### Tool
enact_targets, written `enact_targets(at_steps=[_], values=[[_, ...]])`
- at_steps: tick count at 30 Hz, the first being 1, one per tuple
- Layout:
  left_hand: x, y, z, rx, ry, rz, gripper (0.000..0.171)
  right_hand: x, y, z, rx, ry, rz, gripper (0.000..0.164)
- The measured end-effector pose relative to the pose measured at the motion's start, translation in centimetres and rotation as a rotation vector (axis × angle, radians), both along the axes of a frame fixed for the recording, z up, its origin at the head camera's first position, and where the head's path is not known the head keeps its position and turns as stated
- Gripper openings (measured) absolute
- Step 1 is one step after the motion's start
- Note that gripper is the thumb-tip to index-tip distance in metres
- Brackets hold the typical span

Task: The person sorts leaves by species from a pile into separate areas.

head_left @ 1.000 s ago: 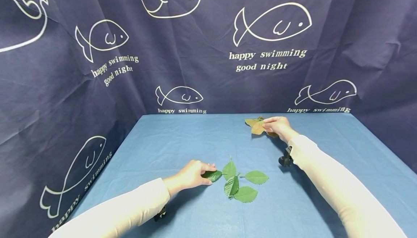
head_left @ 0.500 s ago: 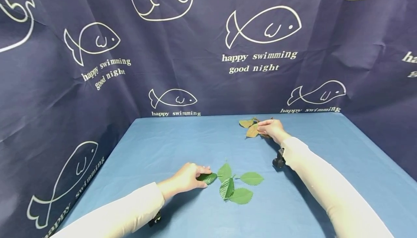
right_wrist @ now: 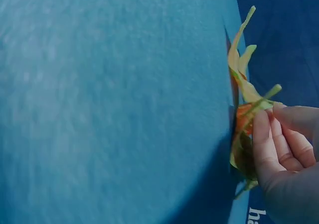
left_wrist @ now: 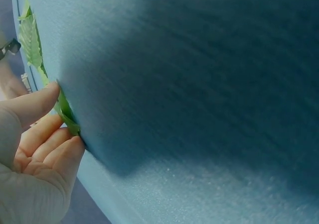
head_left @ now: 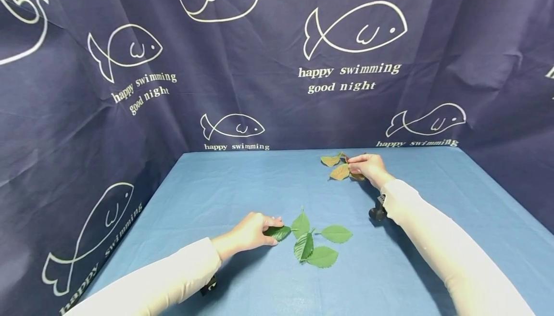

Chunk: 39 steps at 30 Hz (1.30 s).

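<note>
Pinched between thumb and fingers by the left hand (head_left: 250,232), lower centre of the head view, is a dark green leaf (head_left: 277,233); over at upper right of centre, by the right hand (head_left: 368,166), a brown-orange leaf (right_wrist: 244,117) is nipped between thumb and fingertips, though which of the overlapping brown leaves (head_left: 339,172) is gripped cannot quite be told. Thin stuff, this! The green leaf could be creased if squeezed too hard, and the other green leaves (head_left: 322,257), just to its right, could be pulled askew if a stem is snagged. Among the brown ones, two could be picked up at once, since stems and blades are crossed. Further out, the blue cloth (head_left: 216,181) could be rucked by a dragging sleeve (head_left: 450,244). And up on the navy curtain (head_left: 272,78), "happy swimming" (head_left: 349,69) is read above "good night" (head_left: 342,87), upper right of centre, both repeated at upper left; a cut-off "ha" is caught at the right wrist view's lower right. No brand can be made out.
</note>
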<state>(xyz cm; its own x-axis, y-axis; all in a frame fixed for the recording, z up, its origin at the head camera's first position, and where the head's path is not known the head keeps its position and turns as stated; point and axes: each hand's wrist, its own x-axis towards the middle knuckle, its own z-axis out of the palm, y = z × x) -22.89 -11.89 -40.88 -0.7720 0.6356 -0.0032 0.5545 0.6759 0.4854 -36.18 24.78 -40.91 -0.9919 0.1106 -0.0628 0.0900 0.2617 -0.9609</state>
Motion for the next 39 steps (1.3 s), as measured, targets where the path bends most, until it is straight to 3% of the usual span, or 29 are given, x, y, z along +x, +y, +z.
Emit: enact_targets(at_steps=[7,14,18,22,26,31,39], values=[[-0.1,0.2,0.2,-0.003,0.005,-0.002,0.044,0.8,1.2,1.3,-0.077,0.024,-0.012,0.039],[0.1,0.1,0.1,0.012,-0.027,0.005,0.044,1.6,2.0,1.4,-0.069,0.025,0.014,0.040],[0.3,-0.2,-0.2,-0.001,-0.037,-0.001,0.046,1.9,2.0,1.0,-0.068,0.027,0.057,0.041],[0.2,-0.2,-0.3,-0.027,0.003,-0.030,0.046,2.3,1.8,0.8,-0.051,0.017,0.093,0.041],[0.1,-0.1,-0.1,-0.041,0.034,-0.045,0.046,2.8,1.4,1.2,-0.036,0.018,0.111,0.041],[0.4,0.0,0.2,-0.092,0.021,-0.048,0.051,3.6,0.7,1.8,-0.048,0.014,0.143,0.043],[0.7,0.0,0.0,-0.040,0.014,-0.038,0.049,4.9,0.0,2.0,-0.070,-0.016,0.230,0.043]])
